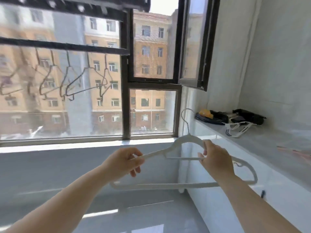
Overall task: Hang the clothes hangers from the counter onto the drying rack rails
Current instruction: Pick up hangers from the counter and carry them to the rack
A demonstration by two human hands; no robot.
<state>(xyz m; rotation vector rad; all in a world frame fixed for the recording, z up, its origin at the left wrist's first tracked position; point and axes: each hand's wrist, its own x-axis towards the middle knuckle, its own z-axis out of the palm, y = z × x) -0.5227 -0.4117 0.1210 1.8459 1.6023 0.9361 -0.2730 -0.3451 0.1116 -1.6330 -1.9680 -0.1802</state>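
Observation:
I hold a white hanger (182,142) with a metal hook in front of me, below the window. My left hand (125,161) pinches its left shoulder arm. My right hand (214,158) pinches the inner bar near its neck. The hook points up. On the dark drying rack rail (67,47) at the upper left hang several hangers (79,83), seen as thin outlines against the window. More white hangers (239,129) lie on the grey counter (262,142) at the right. A pink hanger (297,153) lies at the counter's right edge.
Black bags (218,116) with something orange sit at the counter's far end. An open window sash (195,44) juts into the room above the counter. A second rack rail (75,5) runs along the top. Grey glossy floor lies below.

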